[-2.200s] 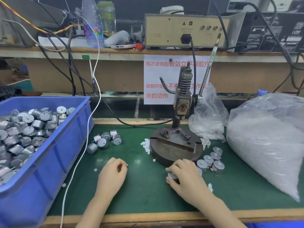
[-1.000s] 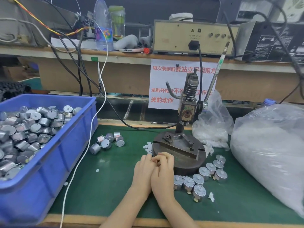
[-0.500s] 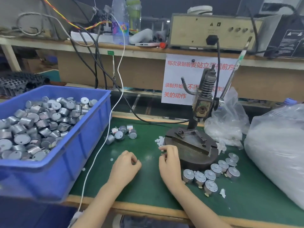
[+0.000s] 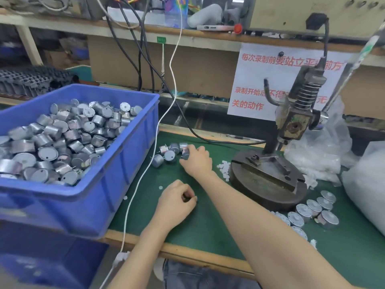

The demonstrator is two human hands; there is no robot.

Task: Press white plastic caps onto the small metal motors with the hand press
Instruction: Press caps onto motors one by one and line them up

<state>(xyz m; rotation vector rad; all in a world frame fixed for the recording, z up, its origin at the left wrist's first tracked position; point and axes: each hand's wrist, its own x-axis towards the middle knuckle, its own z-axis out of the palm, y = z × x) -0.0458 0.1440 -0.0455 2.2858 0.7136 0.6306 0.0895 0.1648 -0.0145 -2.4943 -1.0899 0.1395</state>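
Right hand has crossed from the press to the loose motors further left; grip closed round one motor. Left hand curled on the surface, contents indiscernible.

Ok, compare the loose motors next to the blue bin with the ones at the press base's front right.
The motors by the bin lie jumbled, several on their sides; the motors by the press base stand face up in a rough row. The right hand grips one of the bin-side group; the other group is untouched. Both are small silver cylinders on the green mat.
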